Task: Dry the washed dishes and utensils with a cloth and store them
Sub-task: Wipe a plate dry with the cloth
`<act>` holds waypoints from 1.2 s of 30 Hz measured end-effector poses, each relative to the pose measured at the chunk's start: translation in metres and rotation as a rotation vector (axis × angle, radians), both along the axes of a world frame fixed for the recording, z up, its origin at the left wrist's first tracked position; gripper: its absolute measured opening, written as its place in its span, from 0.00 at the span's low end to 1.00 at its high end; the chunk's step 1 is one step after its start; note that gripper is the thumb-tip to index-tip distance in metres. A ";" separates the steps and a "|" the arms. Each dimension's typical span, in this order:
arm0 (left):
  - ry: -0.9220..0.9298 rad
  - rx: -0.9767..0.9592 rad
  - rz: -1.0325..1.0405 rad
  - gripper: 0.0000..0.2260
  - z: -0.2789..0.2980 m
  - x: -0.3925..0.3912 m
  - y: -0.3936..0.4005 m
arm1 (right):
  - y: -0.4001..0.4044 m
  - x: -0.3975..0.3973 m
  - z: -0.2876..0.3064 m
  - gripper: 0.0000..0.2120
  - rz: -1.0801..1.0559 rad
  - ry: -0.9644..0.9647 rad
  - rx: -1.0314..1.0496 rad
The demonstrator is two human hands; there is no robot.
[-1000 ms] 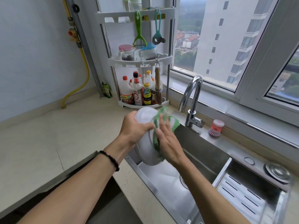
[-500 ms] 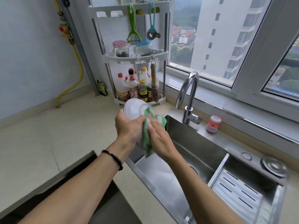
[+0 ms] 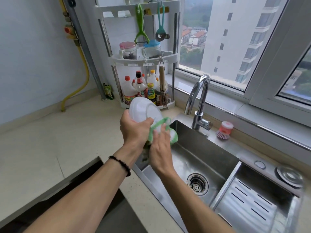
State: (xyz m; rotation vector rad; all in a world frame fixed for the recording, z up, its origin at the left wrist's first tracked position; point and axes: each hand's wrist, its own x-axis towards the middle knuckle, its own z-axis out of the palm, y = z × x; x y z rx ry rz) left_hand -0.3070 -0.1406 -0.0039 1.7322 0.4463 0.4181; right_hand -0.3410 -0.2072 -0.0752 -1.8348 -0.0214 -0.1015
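Observation:
A white bowl (image 3: 143, 109) is held tilted on its side above the left rim of the sink, its underside facing me. My left hand (image 3: 134, 130) grips its lower edge. My right hand (image 3: 159, 148) presses a green and white cloth (image 3: 171, 133) against the bowl's right side. The cloth wraps around the rim and hangs down between my two hands. The inside of the bowl is hidden from me.
A steel sink (image 3: 202, 158) with a drain (image 3: 197, 184) lies below my hands, a draining tray (image 3: 249, 206) to its right. The faucet (image 3: 198, 101) and a pink dish brush (image 3: 224, 130) stand behind. A corner rack (image 3: 143, 58) holds bottles and jars. Beige counter (image 3: 50, 140) spreads left.
The bowl has turned in my left hand so more of its underside shows. My right hand and the cloth have slid lower along the rim.

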 end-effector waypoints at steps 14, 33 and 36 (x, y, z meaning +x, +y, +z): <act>0.053 0.090 -0.350 0.23 0.013 -0.019 0.035 | -0.021 0.051 -0.005 0.27 -0.108 0.042 0.069; 0.110 0.312 -0.417 0.23 0.003 -0.095 0.165 | 0.095 -0.013 0.027 0.22 0.503 -0.291 -0.174; 0.120 0.366 -0.427 0.21 0.000 -0.123 0.204 | 0.127 -0.021 0.023 0.24 0.420 -0.160 -0.049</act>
